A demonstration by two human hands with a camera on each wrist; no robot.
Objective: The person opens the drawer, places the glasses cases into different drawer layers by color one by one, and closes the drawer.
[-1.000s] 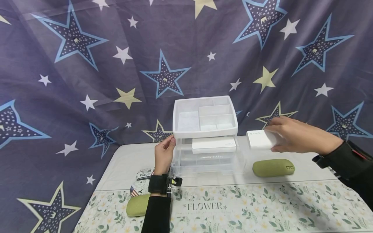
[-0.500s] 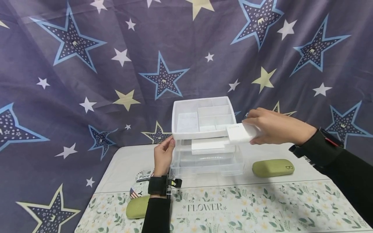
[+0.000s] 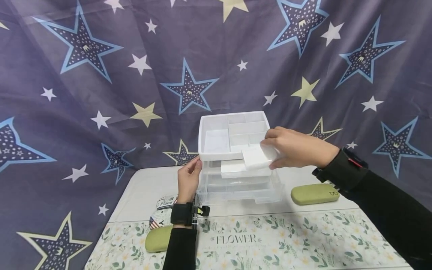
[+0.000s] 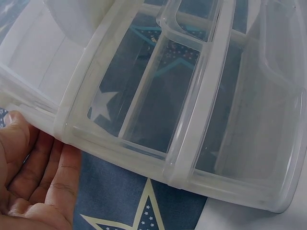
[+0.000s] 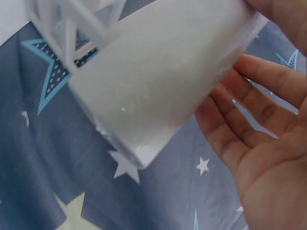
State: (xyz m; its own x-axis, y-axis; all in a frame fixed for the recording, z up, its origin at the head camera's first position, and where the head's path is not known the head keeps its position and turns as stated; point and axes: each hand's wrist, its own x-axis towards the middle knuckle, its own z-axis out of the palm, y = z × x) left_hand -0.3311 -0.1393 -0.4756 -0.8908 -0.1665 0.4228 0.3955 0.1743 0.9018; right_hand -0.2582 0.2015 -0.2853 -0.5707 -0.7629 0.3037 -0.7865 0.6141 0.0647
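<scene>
A white-topped plastic drawer organizer [image 3: 221, 155] stands on the table, with a divided tray on top and clear drawers below. My left hand [image 3: 189, 180] holds its left edge just under the tray, thumb in front; the left wrist view shows the fingertips at the clear drawer's corner. My right hand [image 3: 298, 148] grips a small white box [image 3: 254, 158] between thumb and fingers, in front of the tray's right corner. Behind and below that box, another white box [image 3: 232, 171] lies in the upper part of the organizer, partly covered. The right wrist view shows the held box [image 5: 158, 81] tilted and blurred.
A green glasses case [image 3: 314, 194] lies right of the organizer. Another green case [image 3: 157, 239] and a printed pouch-like item [image 3: 161, 215] lie at the left, partly behind the left forearm. A star-patterned curtain [image 3: 141, 86] hangs behind the table; a floral mat [image 3: 303, 240] covers the front.
My right hand has carried the white box leftward from beside the organizer to in front of its tray, over the other white box. My left hand has stayed at the organizer's edge.
</scene>
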